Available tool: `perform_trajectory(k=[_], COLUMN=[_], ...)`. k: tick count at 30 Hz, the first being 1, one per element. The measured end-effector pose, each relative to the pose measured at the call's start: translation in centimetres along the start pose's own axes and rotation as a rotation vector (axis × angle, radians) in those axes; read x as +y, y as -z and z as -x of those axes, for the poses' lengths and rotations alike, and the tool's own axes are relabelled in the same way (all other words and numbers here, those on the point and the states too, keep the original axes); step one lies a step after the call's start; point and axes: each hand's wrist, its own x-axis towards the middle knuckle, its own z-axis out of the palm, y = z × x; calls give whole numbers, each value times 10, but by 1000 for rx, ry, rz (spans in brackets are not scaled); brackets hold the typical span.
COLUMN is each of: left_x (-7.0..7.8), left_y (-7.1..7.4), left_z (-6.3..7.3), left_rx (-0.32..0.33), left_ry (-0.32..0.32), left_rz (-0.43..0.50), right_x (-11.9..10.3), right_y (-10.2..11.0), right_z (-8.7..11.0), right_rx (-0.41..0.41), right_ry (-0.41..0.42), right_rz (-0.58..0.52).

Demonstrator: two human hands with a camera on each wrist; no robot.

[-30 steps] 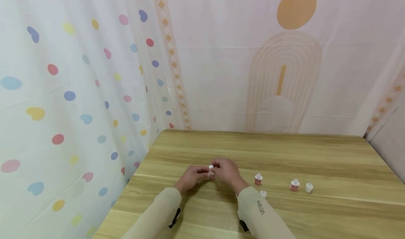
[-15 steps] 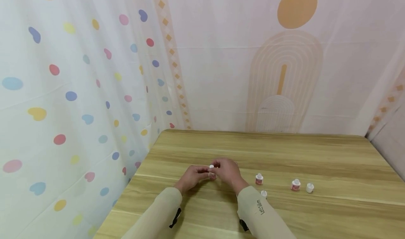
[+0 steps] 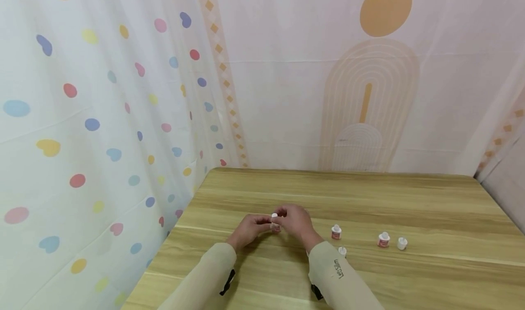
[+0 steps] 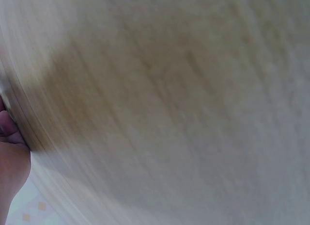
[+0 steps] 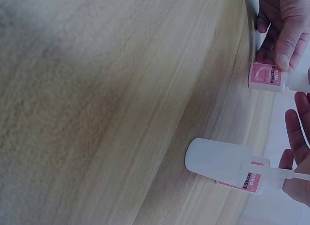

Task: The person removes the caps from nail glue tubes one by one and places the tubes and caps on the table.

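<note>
My left hand [image 3: 251, 229] pinches a small white glue bottle [image 3: 276, 228] with a pink-red label, upright on the wooden table. In the right wrist view its thumb presses the label of that glue bottle [image 5: 265, 77]. My right hand [image 3: 296, 221] holds the white cap [image 3: 274, 215] at the bottle's top; its fingertips are partly cut off in the right wrist view. Nearer that camera stands another glue bottle [image 5: 256, 179] with a bare thin nozzle, partly hidden behind a loose white cap [image 5: 218, 159]. Only an edge of my left hand [image 4: 12, 162] shows in the left wrist view.
Two more glue bottles, one [image 3: 336, 232] right of my hands and one [image 3: 383, 240] farther right, stand on the table [image 3: 443, 209]. Loose white caps [image 3: 402, 243] lie near them, one cap [image 3: 342, 251] close to my right sleeve. Patterned curtains [image 3: 287, 95] hang behind.
Both hands stay at the same bottle, with only slight movement of the right fingers at the cap. The other bottles and caps have not moved.
</note>
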Motion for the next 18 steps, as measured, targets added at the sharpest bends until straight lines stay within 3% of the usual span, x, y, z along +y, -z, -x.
perform_trajectory(k=[18], left_x=[2], left_y=[1], left_z=[1], left_rx=[-5], left_ry=[14], left_rz=[13], right_x=[2], right_y=[-1], right_z=[1], right_rx=[-15], right_ry=[-13], right_rz=[-35])
